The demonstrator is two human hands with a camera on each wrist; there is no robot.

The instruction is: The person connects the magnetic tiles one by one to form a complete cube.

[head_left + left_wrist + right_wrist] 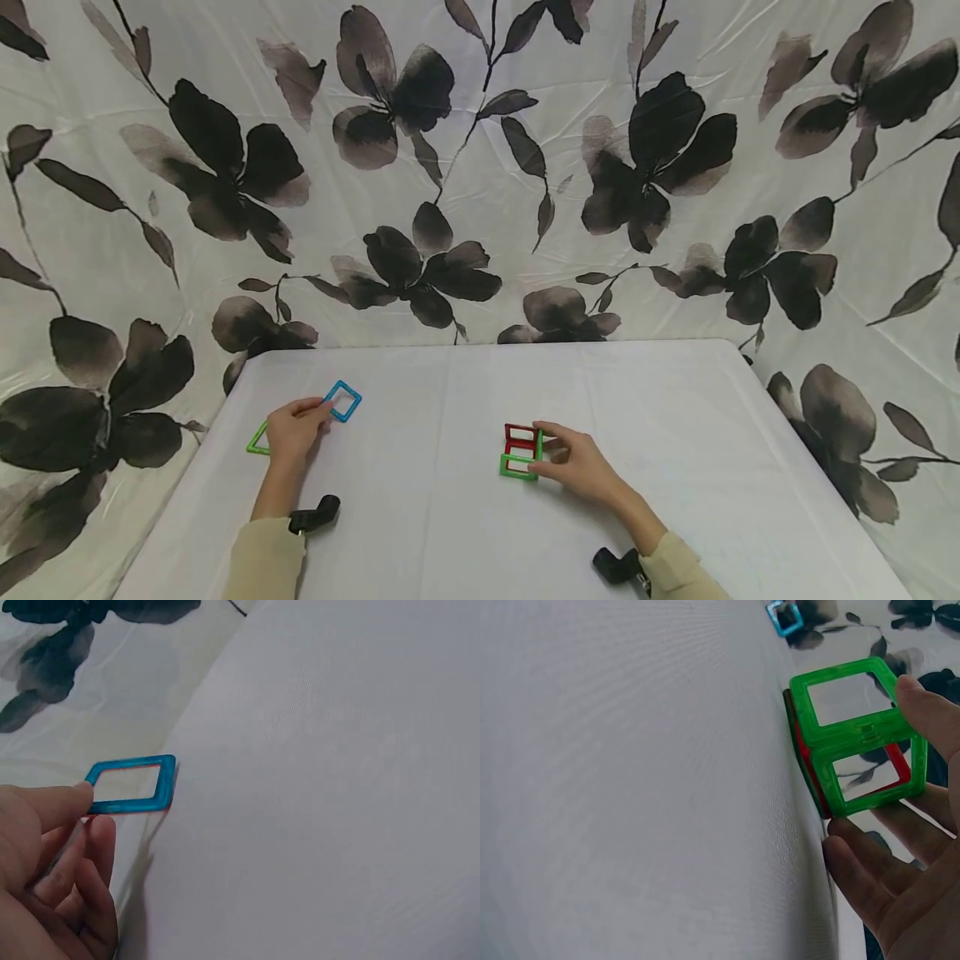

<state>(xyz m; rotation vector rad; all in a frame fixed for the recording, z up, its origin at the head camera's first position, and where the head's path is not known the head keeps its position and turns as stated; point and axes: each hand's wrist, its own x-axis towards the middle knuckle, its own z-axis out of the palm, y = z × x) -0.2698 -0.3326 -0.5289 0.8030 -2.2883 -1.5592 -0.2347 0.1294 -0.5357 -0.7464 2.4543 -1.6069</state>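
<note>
My left hand pinches a blue square magnetic tile between thumb and fingers, one corner in the grip and the open frame sticking out over the white table. Partly hidden behind that hand is a green magnetic tile. On the table's middle stands a small joined structure of red and green magnetic tiles, with green tiles at the near and right sides and red tiles behind. My right hand holds this structure from its right side, the thumb on a green frame and the fingers spread around it.
A white-covered table spans the area under both hands, its far edge meeting a floral cloth backdrop. Black devices are worn at both wrists, below beige sleeves.
</note>
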